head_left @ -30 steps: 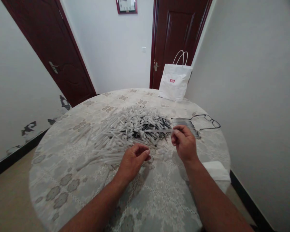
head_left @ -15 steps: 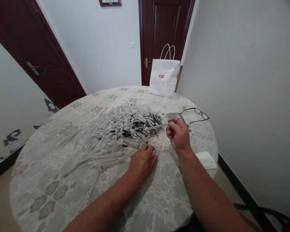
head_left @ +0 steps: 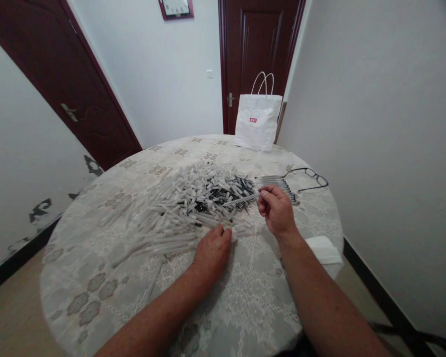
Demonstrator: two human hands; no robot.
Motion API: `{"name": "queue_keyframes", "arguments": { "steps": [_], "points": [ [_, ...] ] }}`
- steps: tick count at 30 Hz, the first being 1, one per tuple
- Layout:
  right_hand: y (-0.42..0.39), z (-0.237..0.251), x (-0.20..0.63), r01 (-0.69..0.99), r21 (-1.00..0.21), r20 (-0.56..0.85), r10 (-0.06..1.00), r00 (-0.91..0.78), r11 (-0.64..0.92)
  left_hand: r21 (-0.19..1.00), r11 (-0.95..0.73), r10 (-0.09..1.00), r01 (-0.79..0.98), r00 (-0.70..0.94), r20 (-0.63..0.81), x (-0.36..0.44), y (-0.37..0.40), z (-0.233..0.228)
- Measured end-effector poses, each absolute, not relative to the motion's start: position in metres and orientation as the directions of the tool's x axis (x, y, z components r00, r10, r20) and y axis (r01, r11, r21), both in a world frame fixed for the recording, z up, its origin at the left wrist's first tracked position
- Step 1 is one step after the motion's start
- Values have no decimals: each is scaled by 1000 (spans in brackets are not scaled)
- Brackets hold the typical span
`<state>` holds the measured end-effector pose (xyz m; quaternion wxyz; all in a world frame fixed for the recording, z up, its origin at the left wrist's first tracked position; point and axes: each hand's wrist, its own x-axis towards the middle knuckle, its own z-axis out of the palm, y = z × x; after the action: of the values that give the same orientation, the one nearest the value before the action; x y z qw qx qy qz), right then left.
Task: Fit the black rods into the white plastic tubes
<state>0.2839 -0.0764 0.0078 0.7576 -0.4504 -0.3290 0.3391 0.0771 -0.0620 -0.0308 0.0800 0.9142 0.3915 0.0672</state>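
A broad heap of pen parts [head_left: 163, 218] covers the middle of the table: whitish translucent barrels, small white caps and dark slender pieces [head_left: 223, 193]. My right hand [head_left: 277, 210] is closed in a pinch on a translucent pen barrel [head_left: 241, 200], which points left over the heap's right side. At the near edge of the heap rests my left hand [head_left: 213, 250], its fingers curled among the small white pieces; what they grip, if anything, is hidden. Just beyond my right hand lies a neat row of pens [head_left: 277, 183], side by side.
Black-framed glasses [head_left: 310, 178] lie right of the row. A white paper bag [head_left: 258, 121] stands at the table's far edge. A folded white item [head_left: 323, 250] sits beside my right forearm. A patterned cloth [head_left: 245, 297] covers the round table.
The view has shifted, so the scene sits a little lower and further right. My left hand has drawn slightly left, its fingers more curled. My right hand still holds the pen barrel.
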Motion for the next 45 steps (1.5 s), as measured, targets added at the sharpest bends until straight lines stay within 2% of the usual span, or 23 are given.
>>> {"name": "queue_keyframes", "arguments": {
  "steps": [4, 6, 10, 13, 16, 22, 31, 40, 45],
  "points": [
    [-77, 6, 279, -253, -912, 158, 845, 510, 324, 290, -633, 762, 718, 644, 68, 55, -61, -29],
    [-77, 5, 275, -255, -915, 156, 857, 492, 313, 359, -619, 772, 698, 624, 118, 45, -59, -28],
    [-78, 2, 267, -223, -933, 161, 880, 446, 284, 641, -574, 797, 510, 527, 295, 30, -52, -21],
    [-80, 2, 262, -188, -946, 168, 896, 410, 264, 858, -372, 881, 354, 427, 205, 26, -47, -14],
    [-82, 1, 258, -144, -957, 178, 902, 393, 251, 961, -160, 903, 226, 426, 50, 26, -45, -11],
    [-83, 0, 256, -63, -967, 199, 882, 427, 248, 998, 1, 913, 57, 407, -24, 27, -39, -14],
    [-85, 3, 253, 16, -970, 225, 874, 430, 241, 999, 14, 912, 29, 410, -25, 24, -38, -13],
    [-84, 2, 254, 28, -974, 216, 887, 408, 225, 997, 57, 911, -45, 410, -33, 25, -37, -15],
    [-84, 2, 254, 32, -973, 222, 894, 390, 228, 964, 166, 917, -209, 392, -73, 26, -36, -21]
  ]
}}
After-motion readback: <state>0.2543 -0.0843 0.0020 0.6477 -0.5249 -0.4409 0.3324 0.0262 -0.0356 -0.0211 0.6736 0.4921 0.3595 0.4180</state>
